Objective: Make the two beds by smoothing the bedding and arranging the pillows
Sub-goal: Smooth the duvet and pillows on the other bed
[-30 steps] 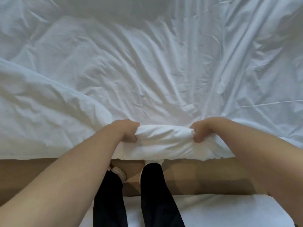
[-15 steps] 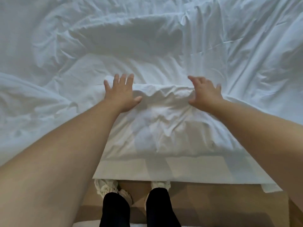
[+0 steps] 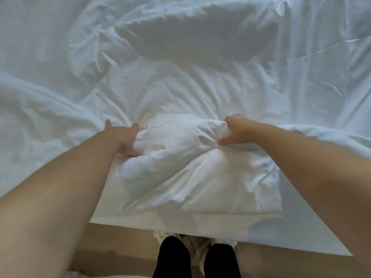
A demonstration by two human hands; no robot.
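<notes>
Where flat, spread palms pressed the bedding half a second ago, the left hand (image 3: 124, 138) and right hand (image 3: 235, 133) now clutch a bunched duvet fold (image 3: 180, 157) at its 9 and 3 o'clock. Their fingers curl into the cloth near the 6 o'clock edge of the bed (image 3: 140, 222). The smoothing looks unfinished, with wrinkles all over.

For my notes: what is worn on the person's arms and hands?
Nothing visible. The left arm and right arm are bare to the frame edge, with no sleeves. The left hand and right hand show no gloves, rings, watch or bracelet.
</notes>
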